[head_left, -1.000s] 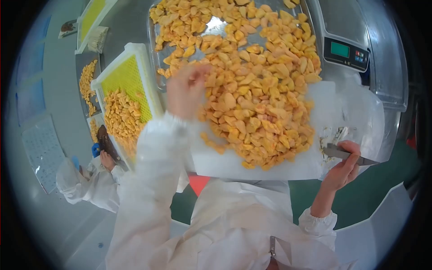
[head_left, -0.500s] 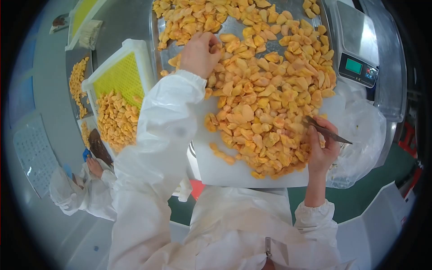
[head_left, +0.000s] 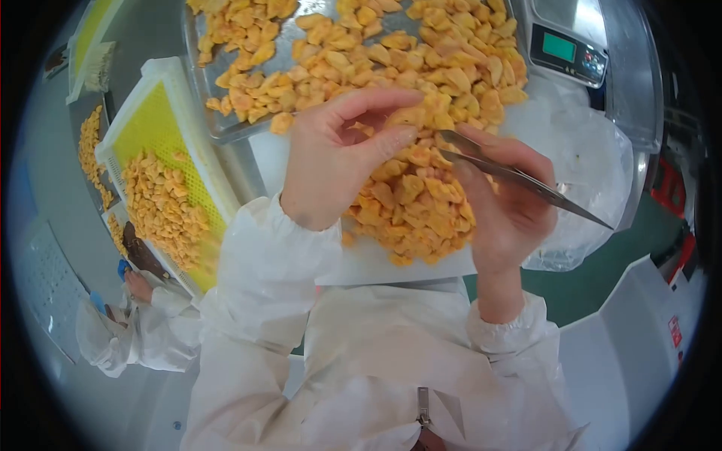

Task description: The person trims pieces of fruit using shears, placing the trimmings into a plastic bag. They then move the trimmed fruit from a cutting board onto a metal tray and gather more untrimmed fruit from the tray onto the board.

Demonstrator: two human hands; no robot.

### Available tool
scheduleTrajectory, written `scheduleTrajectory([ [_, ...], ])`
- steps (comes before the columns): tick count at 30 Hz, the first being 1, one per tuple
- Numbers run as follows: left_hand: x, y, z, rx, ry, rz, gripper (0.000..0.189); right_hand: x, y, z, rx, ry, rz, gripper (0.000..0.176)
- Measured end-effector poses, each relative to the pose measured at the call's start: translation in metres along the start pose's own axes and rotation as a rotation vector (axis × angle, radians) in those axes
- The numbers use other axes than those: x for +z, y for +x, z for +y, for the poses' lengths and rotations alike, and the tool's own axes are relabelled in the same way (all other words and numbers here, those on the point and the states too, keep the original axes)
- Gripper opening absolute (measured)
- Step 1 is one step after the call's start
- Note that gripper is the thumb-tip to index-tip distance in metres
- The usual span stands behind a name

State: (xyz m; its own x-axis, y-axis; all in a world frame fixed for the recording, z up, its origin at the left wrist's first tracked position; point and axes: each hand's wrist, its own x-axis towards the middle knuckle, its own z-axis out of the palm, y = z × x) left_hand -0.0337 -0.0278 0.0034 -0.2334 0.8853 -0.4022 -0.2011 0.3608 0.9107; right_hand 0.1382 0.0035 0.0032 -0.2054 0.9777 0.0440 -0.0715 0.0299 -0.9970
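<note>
My left hand [head_left: 338, 154] is raised over the heap, thumb and forefinger closed on a yellow-orange piece [head_left: 408, 117] that looks like soft fruit. Steel tweezers [head_left: 553, 194] lie in the grip of my right hand [head_left: 511, 199], their tips pointing left, close to that piece. Under both hands a heap of similar pieces [head_left: 410, 218] covers much of a white board [head_left: 376, 267]. More pieces spread over the metal tray [head_left: 301, 9] behind it.
A digital scale [head_left: 568, 46] stands at the back right, above a crumpled clear plastic bag [head_left: 590, 161]. Left of me, a white-framed crate [head_left: 169, 71] with yellow mesh holds more pieces. Farther left, another person's hand [head_left: 138, 286] rests near a brown object [head_left: 143, 252].
My left hand has come back from the tray towards me with a piece in its fingers. My right hand has lifted the tweezers up to meet it. The view has shifted.
</note>
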Motion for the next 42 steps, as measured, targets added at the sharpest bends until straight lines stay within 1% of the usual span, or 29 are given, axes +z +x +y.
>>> scheduleTrajectory([
  [2,0.011,-0.004,0.001,0.029,0.026,0.003,0.030,-0.002,-0.001,0.005,-0.106,-0.012,-0.043,0.030],
  [5,0.028,-0.011,0.005,0.009,0.115,0.027,0.030,-0.007,-0.004,0.001,-0.143,-0.028,-0.011,0.027],
  [8,0.040,-0.012,0.000,0.053,0.240,0.061,0.027,-0.016,-0.004,0.004,-0.228,-0.102,0.003,0.025],
  [9,0.043,-0.013,-0.002,0.058,0.243,0.072,0.026,-0.021,-0.005,0.004,-0.243,-0.153,-0.042,0.026],
  [11,0.050,-0.015,-0.005,0.068,0.253,0.096,0.025,-0.033,-0.006,0.003,-0.267,-0.251,-0.131,0.030],
  [14,0.057,-0.017,-0.001,0.100,0.347,0.089,0.026,-0.040,-0.008,0.004,-0.249,-0.255,-0.126,0.029],
  [17,0.063,-0.019,-0.005,0.209,0.461,0.117,0.028,-0.046,-0.007,0.003,-0.244,-0.282,-0.156,0.028],
  [20,0.069,-0.023,-0.007,0.223,0.477,0.111,0.028,-0.053,-0.004,-0.001,-0.273,-0.355,-0.228,0.029],
  [23,0.072,-0.024,-0.011,0.206,0.468,0.097,0.027,-0.048,-0.004,-0.001,0.190,0.154,0.079,0.026],
  [26,0.069,-0.026,-0.010,0.152,0.456,0.025,0.029,-0.065,-0.005,0.015,0.371,0.447,0.030,0.030],
  [29,0.071,-0.025,-0.008,0.152,0.433,0.007,0.029,-0.067,-0.003,0.014,0.472,0.616,0.041,0.030],
  [32,0.069,-0.017,-0.015,0.119,0.458,0.038,0.026,-0.070,-0.002,0.005,0.500,0.801,-0.004,0.029],
  [35,0.069,-0.018,-0.022,0.021,0.292,0.098,0.023,-0.075,0.002,0.001,0.320,0.696,-0.008,0.028],
  [38,0.071,-0.020,-0.024,-0.002,0.257,0.108,0.023,-0.071,-0.007,-0.003,0.177,0.210,0.056,0.029],
  [40,0.077,-0.021,-0.019,-0.005,0.254,0.115,0.022,-0.067,-0.010,0.006,-0.029,0.080,-0.007,0.028],
  [42,0.081,-0.022,-0.016,0.009,0.265,0.117,0.022,-0.066,-0.010,0.011,-0.154,-0.012,-0.043,0.027],
])
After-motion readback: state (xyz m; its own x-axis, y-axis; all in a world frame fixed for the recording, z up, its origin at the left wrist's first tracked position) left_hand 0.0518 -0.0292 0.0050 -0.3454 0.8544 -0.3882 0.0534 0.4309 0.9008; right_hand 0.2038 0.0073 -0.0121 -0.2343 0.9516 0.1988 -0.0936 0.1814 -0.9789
